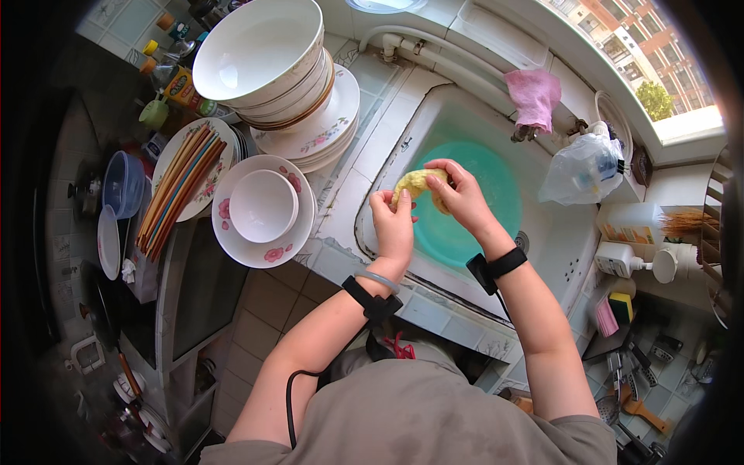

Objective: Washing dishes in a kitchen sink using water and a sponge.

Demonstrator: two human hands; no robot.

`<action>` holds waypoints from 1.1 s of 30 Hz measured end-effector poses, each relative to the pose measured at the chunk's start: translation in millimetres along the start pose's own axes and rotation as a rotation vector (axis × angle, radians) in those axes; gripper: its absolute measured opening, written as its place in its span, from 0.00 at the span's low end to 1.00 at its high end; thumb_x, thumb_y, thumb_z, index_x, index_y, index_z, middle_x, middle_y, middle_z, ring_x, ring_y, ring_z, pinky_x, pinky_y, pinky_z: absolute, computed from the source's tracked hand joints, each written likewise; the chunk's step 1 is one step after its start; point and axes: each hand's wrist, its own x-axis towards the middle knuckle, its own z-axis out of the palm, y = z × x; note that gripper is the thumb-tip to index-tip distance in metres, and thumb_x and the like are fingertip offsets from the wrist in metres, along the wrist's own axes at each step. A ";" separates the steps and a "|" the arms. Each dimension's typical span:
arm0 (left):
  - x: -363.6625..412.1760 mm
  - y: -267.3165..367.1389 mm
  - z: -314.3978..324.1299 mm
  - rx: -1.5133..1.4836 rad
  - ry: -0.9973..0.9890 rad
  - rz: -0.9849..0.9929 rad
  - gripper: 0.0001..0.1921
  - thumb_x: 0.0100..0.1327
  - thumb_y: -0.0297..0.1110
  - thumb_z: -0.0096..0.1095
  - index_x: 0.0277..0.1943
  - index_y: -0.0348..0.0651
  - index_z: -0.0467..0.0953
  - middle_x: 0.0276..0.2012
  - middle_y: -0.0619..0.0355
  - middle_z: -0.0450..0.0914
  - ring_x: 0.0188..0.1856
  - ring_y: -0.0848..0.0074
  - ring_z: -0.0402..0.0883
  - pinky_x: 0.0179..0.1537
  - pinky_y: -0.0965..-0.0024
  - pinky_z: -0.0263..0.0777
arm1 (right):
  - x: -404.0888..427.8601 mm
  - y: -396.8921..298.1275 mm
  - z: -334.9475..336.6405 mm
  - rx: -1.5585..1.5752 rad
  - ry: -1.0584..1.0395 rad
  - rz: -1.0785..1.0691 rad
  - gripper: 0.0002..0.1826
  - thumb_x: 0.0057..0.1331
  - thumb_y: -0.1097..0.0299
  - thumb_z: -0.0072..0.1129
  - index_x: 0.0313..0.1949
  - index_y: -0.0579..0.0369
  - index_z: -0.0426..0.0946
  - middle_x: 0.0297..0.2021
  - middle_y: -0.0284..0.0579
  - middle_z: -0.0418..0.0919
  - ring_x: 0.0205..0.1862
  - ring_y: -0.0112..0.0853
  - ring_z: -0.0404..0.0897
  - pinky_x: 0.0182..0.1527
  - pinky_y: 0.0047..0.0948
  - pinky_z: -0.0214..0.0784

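Observation:
Between both hands is a yellow cloth (415,183), bunched up over the sink. The fingertips of my left hand (395,218) pinch its lower left end. My right hand (459,192) grips its right part, with a bit of it hanging below the fingers. Under the hands a round green plastic basin (482,215) sits in the white sink (546,232); it looks to hold water. Left of the sink, large white bowls (261,52) are stacked on flowered plates (343,104). Nearer me, a small white bowl (263,204) rests in a flowered dish (224,238).
Chopsticks (183,186) lie across a plate at the left, by a blue plastic container (123,183). A pink cloth (533,99) hangs over the tap. A plastic bag (584,168), a pump bottle (617,259) and a sponge (621,307) are at the right.

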 end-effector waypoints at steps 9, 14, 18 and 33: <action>5.2 5.4 -43.5 -0.066 0.049 -0.198 0.14 0.66 0.28 0.48 0.54 0.37 0.64 0.48 0.54 0.71 0.43 0.74 0.75 0.38 0.72 0.72 | 75.9 25.9 64.6 -0.513 -0.125 -0.485 0.25 0.65 0.63 0.56 0.60 0.51 0.68 0.67 0.55 0.55 0.68 0.50 0.56 0.67 0.44 0.50; 8.6 10.5 -49.8 -0.100 0.028 -0.250 0.12 0.65 0.24 0.46 0.51 0.38 0.67 0.47 0.54 0.73 0.43 0.75 0.75 0.39 0.73 0.71 | 80.6 21.9 78.0 -0.945 -0.143 -0.493 0.23 0.69 0.59 0.48 0.60 0.53 0.68 0.70 0.52 0.49 0.71 0.48 0.48 0.69 0.48 0.44; 11.1 14.5 -48.4 -0.115 -0.002 -0.256 0.11 0.65 0.24 0.46 0.50 0.38 0.67 0.46 0.54 0.74 0.42 0.76 0.75 0.39 0.73 0.70 | 115.1 22.4 69.9 -0.996 -0.076 -0.537 0.22 0.69 0.58 0.47 0.60 0.51 0.69 0.70 0.51 0.50 0.70 0.49 0.52 0.68 0.49 0.46; 8.1 26.1 -44.3 -0.123 -0.127 -0.288 0.09 0.66 0.25 0.46 0.48 0.39 0.69 0.42 0.56 0.77 0.39 0.77 0.76 0.39 0.75 0.69 | 171.1 53.1 -4.3 -1.030 0.507 -0.541 0.11 0.55 0.76 0.54 0.38 0.55 0.81 0.53 0.49 0.75 0.45 0.45 0.75 0.49 0.39 0.70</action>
